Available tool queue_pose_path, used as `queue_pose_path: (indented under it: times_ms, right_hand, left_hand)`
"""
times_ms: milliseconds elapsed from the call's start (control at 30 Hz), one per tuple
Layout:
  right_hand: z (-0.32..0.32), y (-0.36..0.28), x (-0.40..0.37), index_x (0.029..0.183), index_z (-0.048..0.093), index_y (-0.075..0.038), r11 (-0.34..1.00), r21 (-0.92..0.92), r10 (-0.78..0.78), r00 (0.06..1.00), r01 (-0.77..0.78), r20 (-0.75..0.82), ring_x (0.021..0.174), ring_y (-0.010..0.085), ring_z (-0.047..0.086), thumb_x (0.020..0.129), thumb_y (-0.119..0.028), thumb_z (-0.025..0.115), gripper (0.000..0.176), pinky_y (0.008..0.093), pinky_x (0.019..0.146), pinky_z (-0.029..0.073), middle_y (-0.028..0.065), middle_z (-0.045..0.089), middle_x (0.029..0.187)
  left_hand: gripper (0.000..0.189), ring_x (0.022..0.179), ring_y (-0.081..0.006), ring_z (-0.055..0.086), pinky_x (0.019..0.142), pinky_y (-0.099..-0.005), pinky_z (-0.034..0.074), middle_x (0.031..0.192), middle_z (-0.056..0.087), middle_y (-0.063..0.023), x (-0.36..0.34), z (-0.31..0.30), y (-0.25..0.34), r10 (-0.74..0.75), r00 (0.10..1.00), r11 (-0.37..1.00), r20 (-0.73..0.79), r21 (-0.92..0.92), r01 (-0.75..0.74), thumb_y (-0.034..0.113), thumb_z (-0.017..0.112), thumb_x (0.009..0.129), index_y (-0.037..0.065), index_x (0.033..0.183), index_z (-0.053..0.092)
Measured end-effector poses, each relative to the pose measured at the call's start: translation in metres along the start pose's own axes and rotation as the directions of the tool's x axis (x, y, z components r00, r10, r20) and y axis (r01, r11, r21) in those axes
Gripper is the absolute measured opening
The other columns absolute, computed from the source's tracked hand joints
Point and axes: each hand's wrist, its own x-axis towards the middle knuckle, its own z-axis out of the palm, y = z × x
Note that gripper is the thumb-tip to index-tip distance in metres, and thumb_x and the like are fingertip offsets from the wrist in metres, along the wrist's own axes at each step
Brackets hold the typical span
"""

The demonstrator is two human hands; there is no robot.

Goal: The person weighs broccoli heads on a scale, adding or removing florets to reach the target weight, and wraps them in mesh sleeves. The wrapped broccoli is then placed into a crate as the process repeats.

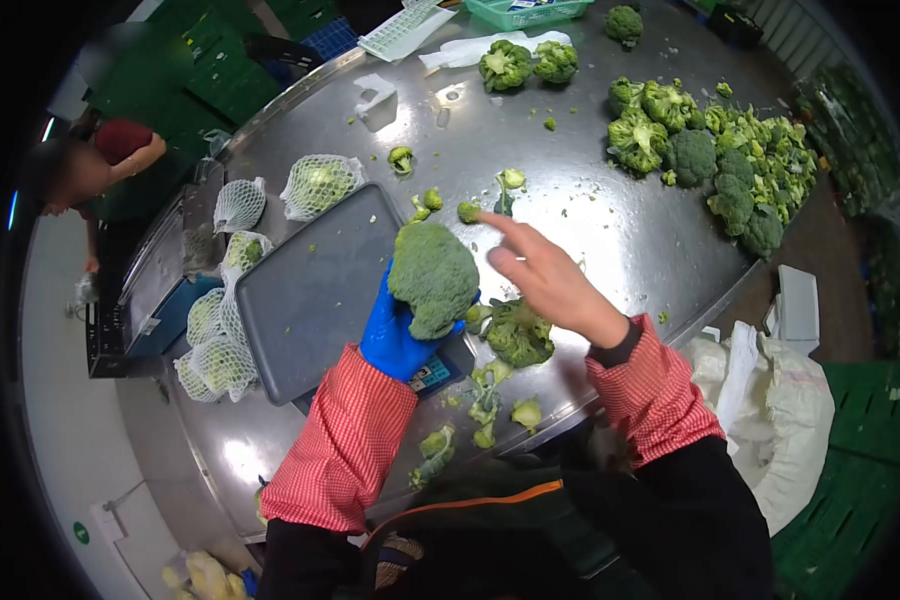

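My left hand (397,335), in a blue glove, is closed around a large green broccoli head (435,275). The head is held over the right side of a grey tray (315,290), crown facing up. Bare of any glove, my right hand (540,268) has its index finger stretched out and the thumb apart from it. That fingertip is at a small broccoli floret (469,212); whether it touches cannot be told. Below my right hand lies another broccoli head (518,333) on the metal table (570,180). Trimmed stalk pieces (485,398) are scattered nearer to me.
Netted broccoli heads (220,365) line the tray's left side. A scale display (430,376) shows under my left wrist. Broccoli heads (692,158) and loose florets are heaped at the right. A white sack (795,420) stands off the right edge. Another person (120,150) is at far left.
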Motion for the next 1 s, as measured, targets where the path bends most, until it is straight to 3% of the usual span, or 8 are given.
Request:
queue_pose_path:
  times_ms: [67,200,400,533,633,767,867,1000]
  right_hand:
    - [-0.007,0.012,-0.020,0.133,0.045,-0.014,0.948,-0.288,0.135,0.991,-0.134,-0.018,0.098,0.0331,0.056,0.087,-0.033,0.055,0.050,0.0393,0.083,0.045,0.0180,0.054,0.104]
    - [0.013,0.064,-0.050,0.122,0.055,-0.015,0.867,-0.460,-0.061,0.956,0.193,0.287,0.094,0.0301,0.056,0.074,-0.010,0.060,0.049,0.0389,0.081,0.047,0.0097,0.051,0.109]
    - [0.023,0.071,-0.052,0.101,0.059,-0.010,0.806,-0.543,-0.082,0.953,0.235,0.291,0.088,0.0298,0.056,0.074,-0.014,0.063,0.028,0.0407,0.075,0.046,0.0100,0.052,0.092]
    - [0.016,0.051,-0.059,0.094,0.056,-0.004,0.856,-0.515,0.046,0.990,0.029,0.132,0.081,0.0293,0.055,0.071,-0.025,0.071,0.034,0.0391,0.069,0.046,0.0113,0.052,0.088]
    - [0.016,0.016,-0.048,0.090,0.054,-0.003,0.923,-0.386,-0.003,0.999,-0.011,-0.036,0.075,0.0272,0.055,0.072,-0.024,0.073,0.033,0.0363,0.064,0.047,0.0110,0.050,0.085]
    - [0.049,-0.038,-0.006,0.086,0.050,-0.001,0.960,-0.227,-0.207,0.962,0.164,-0.180,0.069,0.0272,0.056,0.072,-0.023,0.074,0.036,0.0365,0.058,0.047,0.0124,0.049,0.085]
    - [0.107,-0.059,0.042,0.090,0.049,-0.001,0.890,-0.430,-0.287,0.917,0.149,-0.276,0.074,0.0365,0.057,0.072,-0.026,0.073,0.039,0.0434,0.059,0.047,0.0165,0.052,0.090]
    - [0.127,-0.060,0.047,0.091,0.051,-0.002,0.890,-0.423,-0.248,0.959,0.169,-0.138,0.074,0.0350,0.059,0.076,-0.031,0.072,0.039,0.0414,0.059,0.048,0.0166,0.054,0.090]
  left_hand:
    - [0.056,0.121,-0.0287,0.049,0.098,-0.0465,0.044,0.136,0.046,-0.0125,-0.018,-0.007,0.007,0.025,0.999,1.000,-0.023,-0.005,-0.026,0.044,0.047,0.094,0.012,0.138,0.038]
    - [0.053,0.119,-0.0279,0.051,0.094,-0.0445,0.047,0.134,0.049,-0.0105,-0.050,-0.027,0.028,0.146,0.964,0.985,-0.224,0.126,-0.120,0.042,0.048,0.094,0.014,0.138,0.040]
    - [0.051,0.118,-0.0271,0.051,0.099,-0.0400,0.043,0.132,0.050,-0.0110,-0.096,-0.041,0.039,0.241,0.932,0.952,-0.270,0.254,-0.173,0.037,0.051,0.093,0.010,0.135,0.041]
    - [0.048,0.119,-0.0244,0.050,0.101,-0.0368,0.041,0.127,0.052,-0.0105,-0.109,-0.057,0.048,0.365,0.892,0.868,-0.264,0.443,-0.224,0.030,0.056,0.091,0.008,0.132,0.043]
    - [0.048,0.110,-0.0182,0.053,0.093,-0.0298,0.044,0.120,0.053,-0.0097,-0.106,-0.059,0.063,0.500,0.830,0.692,-0.248,0.691,-0.211,0.026,0.062,0.089,0.005,0.129,0.045]
    - [0.058,0.105,-0.0197,0.055,0.092,-0.0306,0.044,0.118,0.054,-0.0117,-0.083,-0.072,0.090,0.547,0.806,0.499,-0.226,0.861,-0.098,0.031,0.067,0.085,0.003,0.130,0.044]
    - [0.069,0.109,-0.0237,0.053,0.094,-0.0339,0.043,0.120,0.053,-0.0159,-0.063,-0.092,0.098,0.631,0.727,0.345,-0.270,0.937,0.049,0.037,0.070,0.081,0.002,0.133,0.041]
    - [0.076,0.117,-0.0293,0.048,0.099,-0.0374,0.039,0.124,0.049,-0.0220,-0.073,-0.085,0.097,0.733,0.636,0.092,-0.241,0.962,0.259,0.038,0.073,0.079,0.001,0.135,0.037]
